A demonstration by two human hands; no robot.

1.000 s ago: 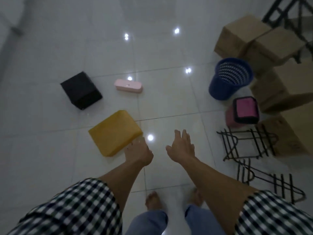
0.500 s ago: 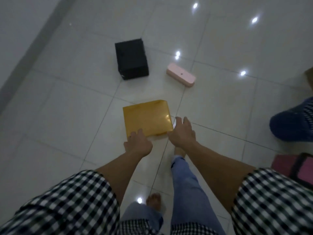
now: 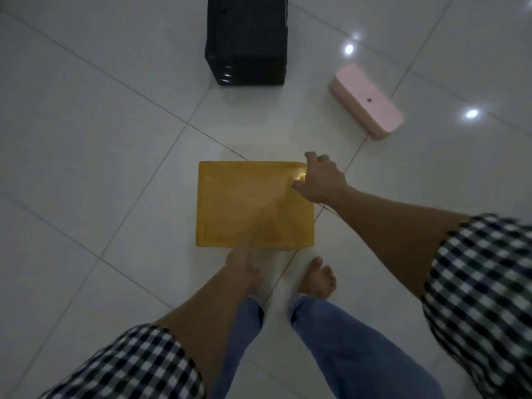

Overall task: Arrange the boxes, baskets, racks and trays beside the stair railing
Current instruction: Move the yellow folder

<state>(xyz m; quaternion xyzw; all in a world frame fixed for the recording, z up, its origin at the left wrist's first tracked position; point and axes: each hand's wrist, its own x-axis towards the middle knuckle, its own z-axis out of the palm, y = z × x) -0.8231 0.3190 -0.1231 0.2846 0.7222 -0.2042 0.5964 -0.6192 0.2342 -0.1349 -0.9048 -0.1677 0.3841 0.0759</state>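
We count one flat yellow rectangular tray (image 3: 247, 203), one black box (image 3: 247, 38), one pink oblong plastic case (image 3: 365, 100) and two bare hands.

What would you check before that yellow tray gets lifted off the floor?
1. Right hand on the yellow tray: ok, at its far right corner.
2. Left hand on the tray: ok, at the near edge.
3. Firm grip closed: cannot tell.
4. Tray flat on the floor: ok.
5. Black box and pink box apart from the tray: ok.
6. Bare foot clear of the tray: ok.
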